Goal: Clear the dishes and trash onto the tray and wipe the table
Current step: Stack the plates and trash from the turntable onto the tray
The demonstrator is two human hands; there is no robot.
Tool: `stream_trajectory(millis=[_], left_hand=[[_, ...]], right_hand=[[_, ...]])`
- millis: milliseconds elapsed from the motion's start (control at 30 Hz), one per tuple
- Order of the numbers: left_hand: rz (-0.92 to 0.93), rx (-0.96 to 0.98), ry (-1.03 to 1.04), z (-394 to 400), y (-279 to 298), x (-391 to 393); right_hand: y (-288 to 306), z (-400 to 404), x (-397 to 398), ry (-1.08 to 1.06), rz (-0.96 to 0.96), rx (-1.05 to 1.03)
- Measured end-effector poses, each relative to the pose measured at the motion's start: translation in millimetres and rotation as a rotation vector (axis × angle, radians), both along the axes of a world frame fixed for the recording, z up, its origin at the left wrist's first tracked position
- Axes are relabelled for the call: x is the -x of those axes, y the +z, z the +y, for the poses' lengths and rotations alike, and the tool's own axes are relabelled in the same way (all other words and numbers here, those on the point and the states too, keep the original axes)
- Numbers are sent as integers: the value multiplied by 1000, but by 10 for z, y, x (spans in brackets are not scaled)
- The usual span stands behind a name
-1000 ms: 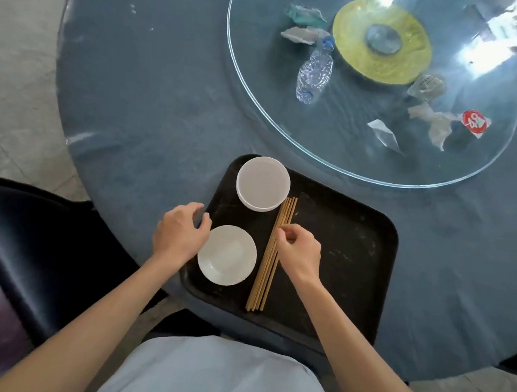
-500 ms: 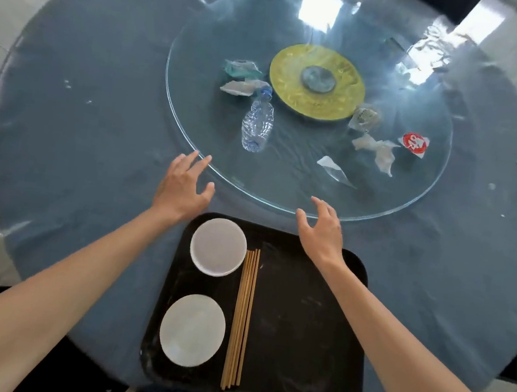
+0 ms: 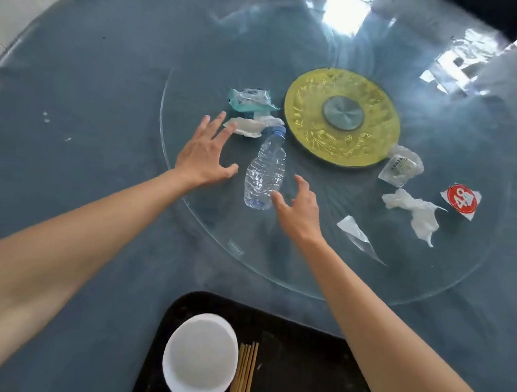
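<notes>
A crushed clear plastic bottle (image 3: 266, 171) with a blue cap lies on the glass turntable (image 3: 274, 268). My left hand (image 3: 204, 153) is spread open just left of it, fingertips by a white crumpled tissue (image 3: 246, 126). My right hand (image 3: 297, 212) is open at the bottle's lower right, one fingertip touching or almost touching it. A teal wrapper (image 3: 248, 100) lies behind the tissue. The black tray (image 3: 301, 378) at the near edge carries a white bowl (image 3: 200, 357) and wooden chopsticks (image 3: 242, 381).
More trash lies on the right of the turntable: a clear packet (image 3: 399, 166), a crumpled white tissue (image 3: 416, 213), a red-and-white label (image 3: 460, 199), a clear wrapper (image 3: 355, 236). A yellow hub (image 3: 342, 116) marks the centre. The round table (image 3: 85, 95) has a blue-grey cover.
Both hands left the tray and reached forward onto the turntable, ending on either side of the bottle. The view tilted forward, so the tray slid to the bottom edge.
</notes>
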State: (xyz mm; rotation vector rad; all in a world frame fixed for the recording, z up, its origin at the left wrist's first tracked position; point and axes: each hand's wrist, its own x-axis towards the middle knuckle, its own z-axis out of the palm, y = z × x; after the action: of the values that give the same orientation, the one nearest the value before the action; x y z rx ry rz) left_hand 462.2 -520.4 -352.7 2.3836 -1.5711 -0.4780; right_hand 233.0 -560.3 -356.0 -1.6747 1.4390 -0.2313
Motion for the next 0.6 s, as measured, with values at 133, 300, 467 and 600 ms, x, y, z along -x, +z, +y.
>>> stream_trajectory(millis=[133,300,467,600], left_hand=[[-81,16,-57,-505,-223,-198],[-125,59,-223,-1063,-423,-395],[-7,-73,-242,-1373,-592,-472],[-23,29,-188,-1296,-556,-394]], right_hand=[[-215,-236,-268,17,-50,12],[-459,-407,-299,-61,-159,26],[-502,-438,-194,-114,-270,-38],[-478,-405,-188,-139,-313,-59]])
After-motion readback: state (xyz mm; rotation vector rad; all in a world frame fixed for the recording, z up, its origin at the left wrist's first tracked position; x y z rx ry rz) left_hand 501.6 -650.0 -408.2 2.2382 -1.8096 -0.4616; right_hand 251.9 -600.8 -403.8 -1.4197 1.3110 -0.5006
